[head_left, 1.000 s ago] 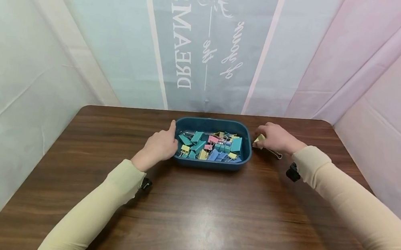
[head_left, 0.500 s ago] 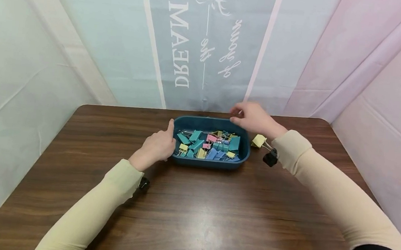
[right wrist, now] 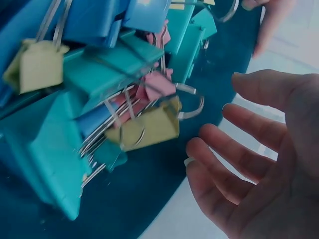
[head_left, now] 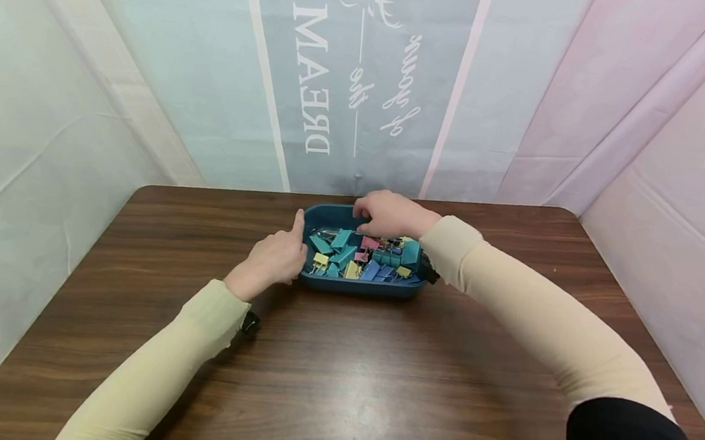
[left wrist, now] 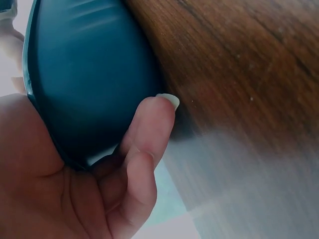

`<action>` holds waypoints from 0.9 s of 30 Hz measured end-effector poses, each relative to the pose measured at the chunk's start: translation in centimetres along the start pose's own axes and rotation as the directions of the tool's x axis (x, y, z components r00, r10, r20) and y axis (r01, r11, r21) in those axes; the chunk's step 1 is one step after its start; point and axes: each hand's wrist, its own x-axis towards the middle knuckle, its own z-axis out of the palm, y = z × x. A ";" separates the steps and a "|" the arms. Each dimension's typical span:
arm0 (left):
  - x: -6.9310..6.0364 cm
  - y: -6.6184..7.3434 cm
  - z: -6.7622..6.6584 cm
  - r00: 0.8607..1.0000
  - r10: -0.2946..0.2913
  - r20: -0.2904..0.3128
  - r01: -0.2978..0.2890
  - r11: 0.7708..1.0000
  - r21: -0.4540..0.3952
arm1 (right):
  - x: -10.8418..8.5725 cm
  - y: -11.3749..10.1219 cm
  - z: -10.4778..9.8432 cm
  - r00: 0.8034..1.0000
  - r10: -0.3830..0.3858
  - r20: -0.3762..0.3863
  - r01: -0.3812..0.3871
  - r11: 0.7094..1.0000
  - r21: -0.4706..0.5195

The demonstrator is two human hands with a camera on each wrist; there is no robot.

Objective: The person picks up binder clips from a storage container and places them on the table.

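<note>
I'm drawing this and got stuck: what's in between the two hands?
In the head view, the left part of the blue bin lies between the left hand and right hand, with teal clips inside it.

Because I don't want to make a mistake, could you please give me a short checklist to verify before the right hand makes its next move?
1. Tray flat on the table: ok.
2. Left hand in contact with the tray: ok, at its left end.
3. Right hand holding nothing: ok, above the tray's far side.
4. Binder clips lying separately: not ok, they overlap in mixed colours.
5. Right sleeve free of the tray's rim: cannot tell, it crosses the right end in view.
</note>
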 end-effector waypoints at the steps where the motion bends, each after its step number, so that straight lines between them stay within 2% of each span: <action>1: 0.0 0.0 0.0 1.000 -0.001 0.000 0.001 1.000 0.000 | 0.3 -0.4 0.0 1.000 0.002 0.016 -0.001 1.000 -0.008; 12: 0.0 0.0 0.0 1.000 -0.013 0.004 0.013 1.000 -0.008 | 2.6 -3.4 1.6 0.993 -0.014 0.113 0.022 0.997 -0.075; 18: -0.3 0.2 0.1 1.000 -0.014 -0.024 0.014 1.000 -0.013 | 2.8 -3.8 1.8 0.988 0.038 0.149 -0.023 0.994 -0.103; 27: -0.4 0.4 0.2 0.999 -0.030 -0.034 0.030 0.999 0.011 | 3.1 -3.5 2.2 0.984 0.058 0.167 -0.044 0.995 -0.086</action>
